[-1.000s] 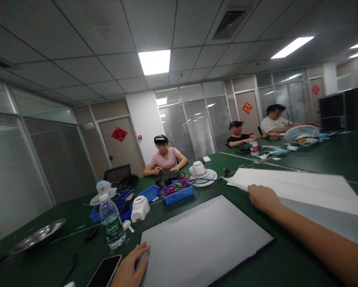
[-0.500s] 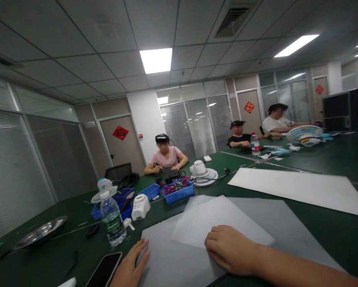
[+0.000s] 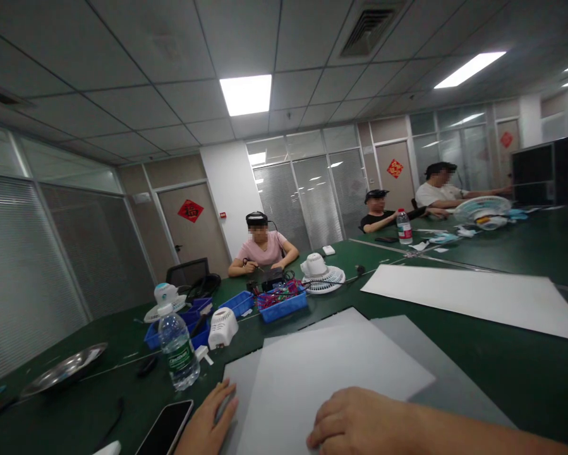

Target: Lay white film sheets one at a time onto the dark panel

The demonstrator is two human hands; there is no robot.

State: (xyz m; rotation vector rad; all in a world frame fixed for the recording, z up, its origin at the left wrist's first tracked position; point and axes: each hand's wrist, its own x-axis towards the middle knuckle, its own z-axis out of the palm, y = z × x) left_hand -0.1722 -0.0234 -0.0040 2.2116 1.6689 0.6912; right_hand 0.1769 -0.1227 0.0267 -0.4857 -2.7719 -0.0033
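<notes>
One pale sheet (image 3: 321, 360) is stretching ahead of the nearer right hand (image 3: 354, 420), curled over it, grip unclear; the left hand (image 3: 210, 418) is lying spread beside it.

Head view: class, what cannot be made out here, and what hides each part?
Head view: the right hand is cut off by the bottom edge, so whether it grips the pale sheet cannot be told.
Head view: the near end of the phone, cut off by the bottom edge.
Head view: the small print on the near bottle, too small and blurred.
Head view: part of the blue bin, hidden behind that bottle.
</notes>
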